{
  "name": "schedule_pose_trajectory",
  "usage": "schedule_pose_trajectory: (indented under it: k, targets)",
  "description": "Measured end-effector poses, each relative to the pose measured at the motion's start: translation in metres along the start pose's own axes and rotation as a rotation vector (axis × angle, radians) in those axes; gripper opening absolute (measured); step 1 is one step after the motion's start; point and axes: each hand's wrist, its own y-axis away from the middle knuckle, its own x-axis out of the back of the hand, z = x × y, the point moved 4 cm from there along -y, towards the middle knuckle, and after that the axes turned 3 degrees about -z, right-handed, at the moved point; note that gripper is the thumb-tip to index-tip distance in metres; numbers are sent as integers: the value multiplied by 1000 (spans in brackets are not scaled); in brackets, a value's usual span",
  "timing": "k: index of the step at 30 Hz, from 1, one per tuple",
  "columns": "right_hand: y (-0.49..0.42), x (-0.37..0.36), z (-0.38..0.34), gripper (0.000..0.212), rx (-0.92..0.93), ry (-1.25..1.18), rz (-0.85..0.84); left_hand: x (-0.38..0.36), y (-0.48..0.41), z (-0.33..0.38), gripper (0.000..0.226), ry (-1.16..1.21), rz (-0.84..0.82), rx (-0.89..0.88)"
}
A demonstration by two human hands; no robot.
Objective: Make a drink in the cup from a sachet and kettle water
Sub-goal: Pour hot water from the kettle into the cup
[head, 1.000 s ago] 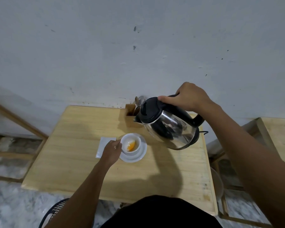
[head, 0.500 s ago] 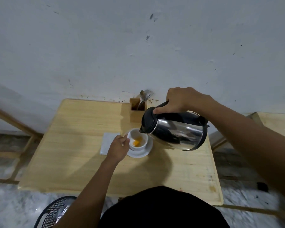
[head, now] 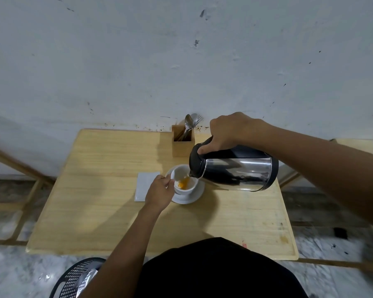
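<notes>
A white cup [head: 182, 188] stands on a white saucer [head: 195, 197] in the middle of the wooden table [head: 99, 209]. Orange powder [head: 184, 183] lies inside the cup. My left hand [head: 159, 193] grips the cup at its left side. My right hand [head: 226, 132] holds the handle of a steel kettle [head: 235, 172] with a black lid, tipped almost flat, its spout right over the cup's rim. A thin stream of water runs from the spout into the cup. A white sachet [head: 144, 186] lies flat on the table just left of the cup, partly under my hand.
A wooden holder [head: 183, 145] with spoons and a fork stands at the table's back edge by the wall, just behind the kettle's lid. A black mesh basket [head: 78, 278] sits on the floor at the lower left. Another wooden surface [head: 361, 147] lies to the right.
The kettle has tilted further, from slanted to almost level, and its spout has come down over the cup. My left hand has stayed on the cup.
</notes>
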Motion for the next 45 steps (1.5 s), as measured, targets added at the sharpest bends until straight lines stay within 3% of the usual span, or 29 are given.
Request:
schedule_pose_trajectory:
  k: [45]
  targets:
    - [10,31,13,63,-30,-71,-127,0,-11,-5,38,-97,-23,3]
